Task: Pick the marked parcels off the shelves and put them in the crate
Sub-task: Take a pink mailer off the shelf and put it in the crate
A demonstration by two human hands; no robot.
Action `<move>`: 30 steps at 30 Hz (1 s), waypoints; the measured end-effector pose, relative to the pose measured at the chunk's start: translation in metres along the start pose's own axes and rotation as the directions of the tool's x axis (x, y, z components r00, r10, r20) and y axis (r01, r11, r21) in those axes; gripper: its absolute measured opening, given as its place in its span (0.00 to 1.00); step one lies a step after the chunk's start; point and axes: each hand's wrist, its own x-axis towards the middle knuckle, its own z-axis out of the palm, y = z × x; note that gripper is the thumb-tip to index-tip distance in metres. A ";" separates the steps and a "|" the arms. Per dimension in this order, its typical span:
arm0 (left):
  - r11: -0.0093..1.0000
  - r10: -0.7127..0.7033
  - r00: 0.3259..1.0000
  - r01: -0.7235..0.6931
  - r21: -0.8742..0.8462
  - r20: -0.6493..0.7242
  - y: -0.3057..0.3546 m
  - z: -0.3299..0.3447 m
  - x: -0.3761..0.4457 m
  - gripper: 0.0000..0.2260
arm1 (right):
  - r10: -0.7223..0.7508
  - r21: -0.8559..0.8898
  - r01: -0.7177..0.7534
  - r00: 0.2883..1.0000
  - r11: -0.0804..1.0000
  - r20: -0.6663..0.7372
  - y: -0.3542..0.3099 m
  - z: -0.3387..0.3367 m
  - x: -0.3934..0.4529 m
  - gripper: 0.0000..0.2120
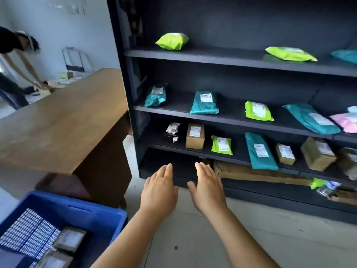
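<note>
My left hand (159, 187) and my right hand (207, 188) are stretched out side by side, palms down, fingers straight, holding nothing, in front of the lowest part of the dark shelf unit (222, 56). Labelled parcels lie on the shelves: green bags (172, 41), teal bags (205, 103), a brown box (195, 135), a small dark packet (172, 131). The blue crate (77, 211) stands on the floor at lower left, with a patterned packet (29, 232) and grey parcels (70, 238) inside.
A brown wooden table (61, 120) stands left of the shelves, above the crate. Another person (15, 70) bends over boxes at the far left. Flattened cardboard (257, 172) lies on the bottom shelf. A pink bag (345, 120) sits at the right edge.
</note>
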 end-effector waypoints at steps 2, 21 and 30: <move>0.999 0.042 0.999 -0.042 0.001 0.013 0.036 0.012 0.013 0.29 | 0.024 -0.001 -0.024 1.000 1.000 -0.018 0.031 -0.022 0.007 0.30; 0.896 0.440 0.894 -0.443 0.026 0.081 0.325 0.098 0.117 0.28 | 0.303 0.035 -0.304 0.918 0.952 -0.258 0.282 -0.186 0.041 0.29; 0.848 0.524 0.839 -0.530 0.001 0.149 0.403 0.150 0.202 0.29 | 0.391 0.039 -0.400 0.864 0.916 -0.317 0.362 -0.225 0.094 0.27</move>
